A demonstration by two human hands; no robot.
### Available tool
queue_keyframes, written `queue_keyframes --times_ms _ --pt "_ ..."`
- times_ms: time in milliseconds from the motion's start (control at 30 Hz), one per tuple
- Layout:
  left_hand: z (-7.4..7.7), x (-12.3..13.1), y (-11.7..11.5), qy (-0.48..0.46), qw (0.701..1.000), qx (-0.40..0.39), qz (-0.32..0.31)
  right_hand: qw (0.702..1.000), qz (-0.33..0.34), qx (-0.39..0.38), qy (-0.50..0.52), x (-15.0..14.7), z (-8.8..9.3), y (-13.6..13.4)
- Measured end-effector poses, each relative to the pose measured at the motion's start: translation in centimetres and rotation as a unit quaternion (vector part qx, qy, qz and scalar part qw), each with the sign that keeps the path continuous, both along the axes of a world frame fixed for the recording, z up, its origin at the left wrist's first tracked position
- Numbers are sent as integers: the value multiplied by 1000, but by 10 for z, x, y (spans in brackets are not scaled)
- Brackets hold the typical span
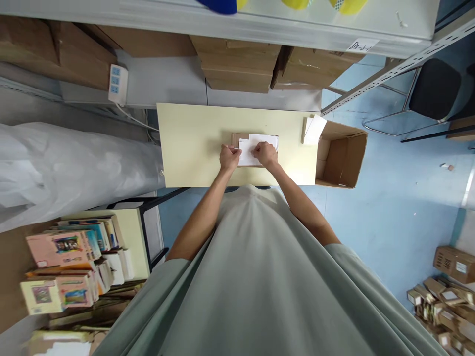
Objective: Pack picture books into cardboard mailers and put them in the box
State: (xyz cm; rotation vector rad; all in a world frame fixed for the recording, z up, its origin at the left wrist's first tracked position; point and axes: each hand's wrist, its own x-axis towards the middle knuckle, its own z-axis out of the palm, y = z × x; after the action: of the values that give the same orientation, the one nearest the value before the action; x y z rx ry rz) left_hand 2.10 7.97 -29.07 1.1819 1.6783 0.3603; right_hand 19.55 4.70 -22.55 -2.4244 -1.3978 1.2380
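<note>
A white sheet of paper (246, 159) lies on a flat brown cardboard piece (237, 137) in the middle of the pale yellow table (193, 143). My left hand (230, 157) is closed in a pinch at the paper's left edge. Resting over the right part of the sheet is my right hand (266, 154), its fingers curled together; what they hold, if anything, is hidden. The cardboard shows along the sheet's upper left and lower edges.
An open cardboard box (343, 158) stands against the table's right end, near more white papers (313, 129). Cartons (237, 64) line the shelf behind. A power strip (118, 84) hangs at left, above a large wrapped roll (74, 168). Books (59, 249) are stacked lower left.
</note>
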Motion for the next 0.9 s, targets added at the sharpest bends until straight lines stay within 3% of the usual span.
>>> queue_keyframes --times_ms 167,433,900 --pt "5 1 0 -3 998 -28 52 999 -28 37 5 -11 -1 11" --pt "8 1 -1 1 999 -21 48 999 42 -11 -3 -22 1 1" --pt "28 5 -9 35 999 19 19 994 66 -27 -80 -29 7 17"
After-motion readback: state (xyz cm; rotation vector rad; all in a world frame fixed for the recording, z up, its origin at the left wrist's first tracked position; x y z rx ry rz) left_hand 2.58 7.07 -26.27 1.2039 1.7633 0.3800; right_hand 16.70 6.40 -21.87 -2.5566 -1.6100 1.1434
